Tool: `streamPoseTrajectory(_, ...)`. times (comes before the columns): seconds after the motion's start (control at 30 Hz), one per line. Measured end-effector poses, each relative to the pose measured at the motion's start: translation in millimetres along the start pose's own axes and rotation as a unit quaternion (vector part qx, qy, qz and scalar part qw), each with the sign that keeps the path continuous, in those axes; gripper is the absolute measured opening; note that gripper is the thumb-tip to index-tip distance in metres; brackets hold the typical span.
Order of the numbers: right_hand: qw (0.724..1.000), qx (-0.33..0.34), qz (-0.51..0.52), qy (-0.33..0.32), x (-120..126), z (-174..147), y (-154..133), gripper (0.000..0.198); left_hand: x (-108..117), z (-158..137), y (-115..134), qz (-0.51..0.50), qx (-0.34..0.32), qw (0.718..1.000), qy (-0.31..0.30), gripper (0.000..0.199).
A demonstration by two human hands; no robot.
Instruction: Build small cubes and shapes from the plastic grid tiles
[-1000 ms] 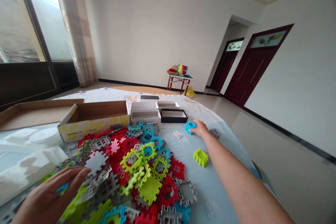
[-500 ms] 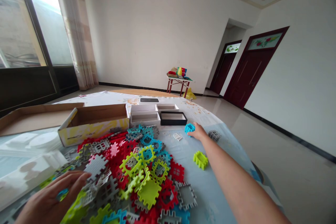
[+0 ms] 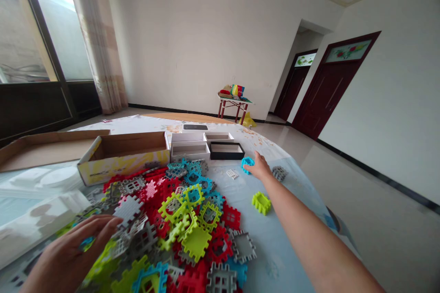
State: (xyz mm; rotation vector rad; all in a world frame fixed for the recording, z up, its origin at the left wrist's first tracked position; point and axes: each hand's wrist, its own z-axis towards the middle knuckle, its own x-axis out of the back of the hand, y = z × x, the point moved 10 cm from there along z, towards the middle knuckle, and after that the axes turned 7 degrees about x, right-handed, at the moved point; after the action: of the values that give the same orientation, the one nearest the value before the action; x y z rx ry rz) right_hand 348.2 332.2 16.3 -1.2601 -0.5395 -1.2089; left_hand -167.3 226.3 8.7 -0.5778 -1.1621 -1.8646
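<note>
Right grip (image 3: 261,168) at blue block (image 3: 248,161), left grip (image 3: 70,249) over pieces (image 3: 195,241), holds unclear; flowered tablecloth (image 3: 237,194), dark-red door (image 3: 330,94) beyond.

Patterned curtain (image 3: 96,50)'s just hanging by the window (image 3: 51,32), a little side table (image 3: 248,101)'s holding colourful clutter (image 3: 237,90), yellow bag (image 3: 249,121)'s sitting beside it, dark red door (image 3: 335,87)'s standing off right.

The pile (image 3: 192,238) lay on the table (image 3: 275,256), before the carton (image 3: 123,168). The lid (image 3: 51,150) lay left of the carton; four boxes (image 3: 190,152) stood right of it. The cube (image 3: 246,161) was right of the pile, at the right hand (image 3: 261,168), behind the near block (image 3: 261,203).
</note>
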Motion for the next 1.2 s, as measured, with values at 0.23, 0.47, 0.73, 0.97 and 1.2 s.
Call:
streamPoseTrajectory(0.23,0.955,0.192,0.222,-0.038,11.0,-79.9,-93.1,0.040,2.8,-2.1,21.7,-0.050,-0.036,0.998,-0.025,0.035)
streamPoseTrajectory(0.47,0.923,0.273,0.233,-0.137,-5.4,-164.8,-148.1,0.028,-1.4,-5.4,31.0,-0.053,-0.033,0.997,-0.050,0.032)
streamPoseTrajectory(0.73,0.951,0.223,0.178,-0.118,-19.5,-168.7,-140.4,0.036,-1.4,-2.8,28.0,-0.060,-0.026,0.997,-0.041,0.034)
streamPoseTrajectory(0.97,0.946,0.196,0.226,-0.124,-24.1,-170.8,-130.9,0.023,-1.5,-1.5,23.0,-0.058,-0.014,0.997,-0.044,0.036)
streamPoseTrajectory(1.2,0.937,0.217,0.270,-0.053,9.9,-167.3,-125.0,0.011,-2.2,-2.1,25.0,-0.055,-0.009,0.997,-0.046,0.037)
